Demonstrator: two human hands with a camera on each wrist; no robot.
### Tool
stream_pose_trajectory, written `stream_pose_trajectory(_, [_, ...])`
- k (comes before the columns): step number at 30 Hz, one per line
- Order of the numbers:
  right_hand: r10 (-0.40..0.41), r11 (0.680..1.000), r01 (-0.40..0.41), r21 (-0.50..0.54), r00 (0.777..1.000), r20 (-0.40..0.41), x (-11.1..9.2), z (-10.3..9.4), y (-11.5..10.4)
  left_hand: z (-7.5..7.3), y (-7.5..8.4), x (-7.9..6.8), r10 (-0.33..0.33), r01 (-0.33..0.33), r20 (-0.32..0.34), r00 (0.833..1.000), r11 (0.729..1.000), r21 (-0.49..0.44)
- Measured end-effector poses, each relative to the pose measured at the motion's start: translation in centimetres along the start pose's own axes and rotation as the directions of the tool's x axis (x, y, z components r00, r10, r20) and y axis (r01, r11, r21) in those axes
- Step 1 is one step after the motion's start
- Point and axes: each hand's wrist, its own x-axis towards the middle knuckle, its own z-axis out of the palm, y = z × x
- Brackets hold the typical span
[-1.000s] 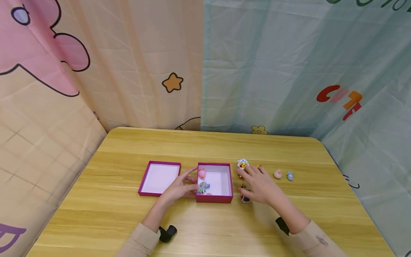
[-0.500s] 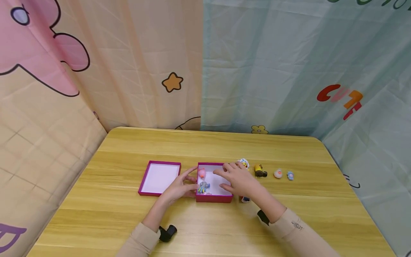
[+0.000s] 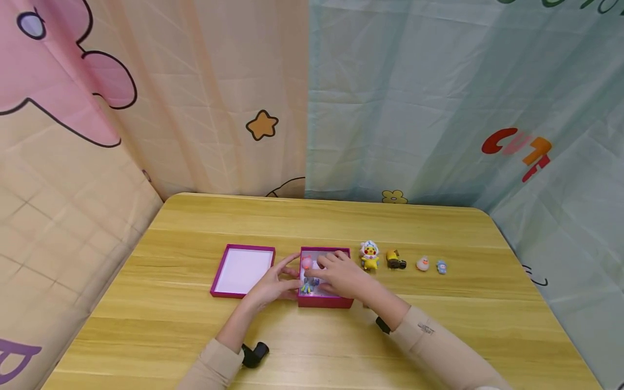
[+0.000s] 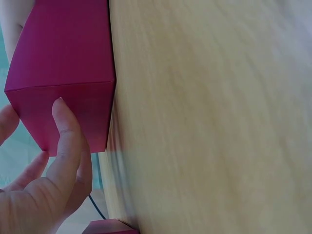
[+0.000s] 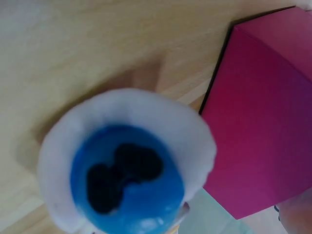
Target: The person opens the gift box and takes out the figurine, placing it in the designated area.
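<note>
Right grip (image 3: 343, 275) inside box (image 3: 324, 303), closure unclear to us; brushing could topple grey figurine (image 3: 307, 287) beside it; left grip (image 3: 269, 287) spread apart.

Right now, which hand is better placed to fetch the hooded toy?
Probably the right hand: it's nearer the hooded toy, while the left hand touches the box on the opposite side.

The box (image 4: 63, 58) looks like smooth matt card, the table (image 3: 302, 352) wood-grained, the blurred blue figure (image 5: 146, 200) perhaps glossy plastic.
</note>
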Motion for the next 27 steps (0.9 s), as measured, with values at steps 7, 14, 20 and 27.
stream_pose_trajectory(7, [-0.026, 0.999, 0.026, -0.019, 0.999, 0.041, 0.4, 0.5, -0.1, -0.1, 0.1, -0.1, 0.01, -0.01, 0.016, 1.0, 1.0, -0.006])
stream_pose_trajectory(14, [-0.045, 0.996, 0.047, -0.077, 0.998, 0.034, 0.7, 1.1, -0.1, -0.1, 0.1, -0.2, 0.006, -0.006, 0.016, 1.0, 1.0, -0.006])
stream_pose_trajectory(20, [-0.053, 0.995, 0.055, -0.086, 0.998, 0.018, 0.9, 1.4, -0.1, 0.0, 0.2, -0.1, 0.009, -0.009, 0.015, 1.0, 1.0, 0.001])
stream_pose_trajectory(27, [-0.036, 0.998, 0.038, -0.049, 0.999, 0.041, 0.9, 1.3, -0.2, 0.0, 0.1, 0.0, 0.016, -0.016, 0.014, 1.0, 1.0, 0.019])
